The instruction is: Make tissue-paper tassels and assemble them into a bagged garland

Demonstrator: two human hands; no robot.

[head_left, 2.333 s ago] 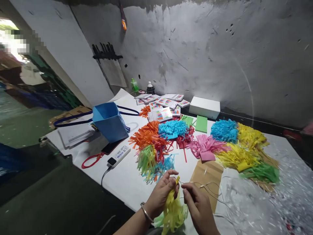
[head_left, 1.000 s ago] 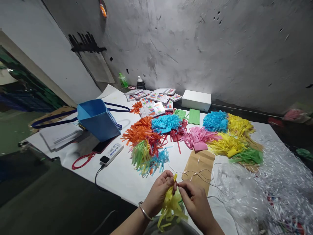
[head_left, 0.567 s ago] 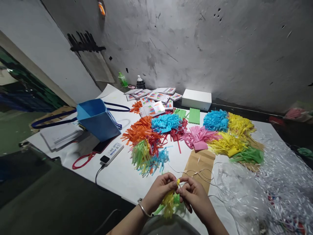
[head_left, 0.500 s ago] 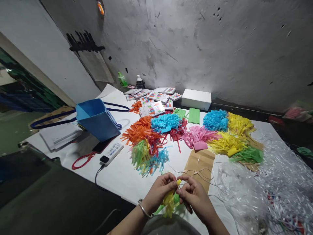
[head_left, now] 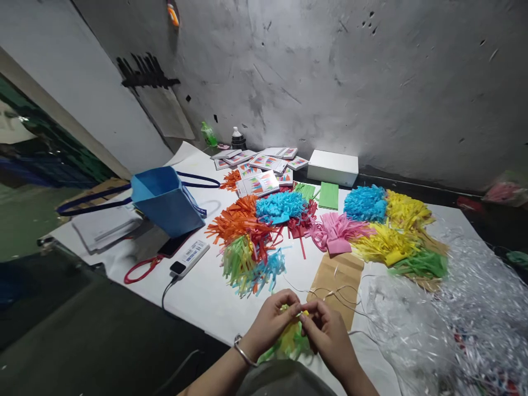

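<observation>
A scuffed grey wall [head_left: 421, 93] spans the top, pocked with small holes [head_left: 363, 24] at upper right; a smoother pale wall [head_left: 91, 71] slants at upper left; green floor [head_left: 25, 234] shows at left, a white-covered table [head_left: 198, 297] at centre

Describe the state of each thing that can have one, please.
Left hand: closed on yellow tassel
Right hand: closed on yellow tassel
Yellow tassel: pinched, partly hidden
Pink tassel: fringe spread loosely
Blue bag: open at the top
White box: closed
Brown envelope: lying flat
Clear plastic: crumpled
</observation>
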